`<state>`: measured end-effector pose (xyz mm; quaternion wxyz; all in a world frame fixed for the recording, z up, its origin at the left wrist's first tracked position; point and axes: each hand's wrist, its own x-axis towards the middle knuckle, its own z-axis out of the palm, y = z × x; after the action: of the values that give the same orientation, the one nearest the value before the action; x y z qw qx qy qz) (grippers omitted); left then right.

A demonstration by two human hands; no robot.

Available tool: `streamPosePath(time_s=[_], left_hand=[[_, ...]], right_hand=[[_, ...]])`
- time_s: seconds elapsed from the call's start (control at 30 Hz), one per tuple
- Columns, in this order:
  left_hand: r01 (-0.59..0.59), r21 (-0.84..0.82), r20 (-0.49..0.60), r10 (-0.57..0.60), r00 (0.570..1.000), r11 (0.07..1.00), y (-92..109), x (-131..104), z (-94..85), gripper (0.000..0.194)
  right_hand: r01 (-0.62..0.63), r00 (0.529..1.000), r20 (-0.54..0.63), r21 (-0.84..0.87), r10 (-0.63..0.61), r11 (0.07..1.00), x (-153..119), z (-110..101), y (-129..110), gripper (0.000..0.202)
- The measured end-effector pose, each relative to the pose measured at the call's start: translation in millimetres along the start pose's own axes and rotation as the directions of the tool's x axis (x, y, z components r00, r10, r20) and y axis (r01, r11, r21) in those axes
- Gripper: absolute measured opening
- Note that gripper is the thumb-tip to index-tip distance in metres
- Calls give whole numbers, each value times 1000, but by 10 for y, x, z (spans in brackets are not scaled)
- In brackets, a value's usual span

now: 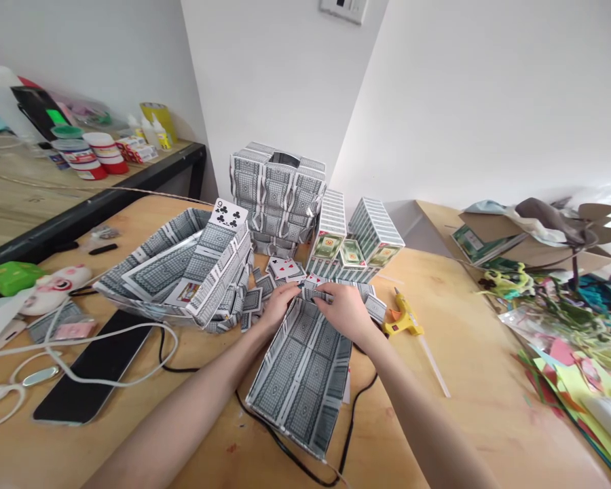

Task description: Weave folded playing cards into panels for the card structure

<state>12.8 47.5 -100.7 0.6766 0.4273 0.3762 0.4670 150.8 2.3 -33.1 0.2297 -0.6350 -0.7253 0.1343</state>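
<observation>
In front of me a long open box made of playing cards (pixel 305 367) lies on the table, its patterned card backs showing inside. My left hand (pixel 282 303) is at the far left corner of this box, fingers closed on its far edge. My right hand (pixel 343 309) pinches the same far end from the right, thumb and fingers together. Between the hands a folded card strip is partly visible; the fingertips hide the rest. Loose cards (pixel 285 269) and small folded card pieces (pixel 252 299) lie just beyond. A yellow glue gun (pixel 404 314) rests to the right.
Left stands a larger card-built tray (pixel 147 261) holding cards. Behind are a card-built bag shape (pixel 280 193) and stacked card packs (pixel 330 231). A black phone (pixel 96 367), white cable (pixel 132 384) and black cord (pixel 354 414) lie nearby. Craft scraps (pixel 580 326) cover the right side.
</observation>
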Motion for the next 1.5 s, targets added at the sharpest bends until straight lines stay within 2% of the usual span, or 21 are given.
streamPosePath(time_s=[0.13,0.2,0.27,0.37,0.57,0.7,0.87,0.97,1.07,1.2,1.27,1.33,1.4,1.5], left_hand=[[-141,173,108,123,986,975,-8,-12,-34,25],[-166,243,127,139,982,956,-26,-24,-45,28],[-115,229,119,90,989,967,-53,-35,-43,34],[-18,121,103,6,995,993,-95,-37,-29,43],[-13,75,134,3,991,997,-143,-1,-28,44],[35,28,125,-38,991,999,-160,2,-27,48],[109,-67,242,-90,966,992,-109,-32,10,54],[25,3,260,-25,965,1000,-52,-50,12,44],[-135,201,208,92,974,970,0,-55,-5,28],[-219,299,238,149,960,929,57,-69,0,28],[-227,278,261,154,953,933,76,-83,17,29],[-200,256,264,131,956,946,88,-98,34,31],[-156,246,251,93,963,957,94,-109,46,35],[-147,254,240,85,967,956,84,-107,43,38]], right_hand=[[-6,999,45,4,6,1000,10,-11,-32,19],[-7,998,55,-13,8,1000,17,-15,-60,20],[-5,998,61,-30,6,1000,28,-15,-86,19],[-1,998,66,-40,3,999,42,-2,-95,16],[55,997,54,56,-58,997,37,50,-16,17],[68,996,46,95,-73,993,33,62,10,17],[87,992,74,144,-98,986,51,52,5,12],[111,989,79,158,-124,981,60,34,2,10],[123,983,110,183,-145,975,61,-25,16,9],[12,971,229,263,-74,965,47,-165,64,12],[10,973,223,224,-61,974,39,-222,80,12],[61,982,167,134,-84,989,32,-245,84,10],[91,987,129,47,-96,995,26,-230,84,11],[72,993,94,-13,-70,997,16,-165,90,14]])
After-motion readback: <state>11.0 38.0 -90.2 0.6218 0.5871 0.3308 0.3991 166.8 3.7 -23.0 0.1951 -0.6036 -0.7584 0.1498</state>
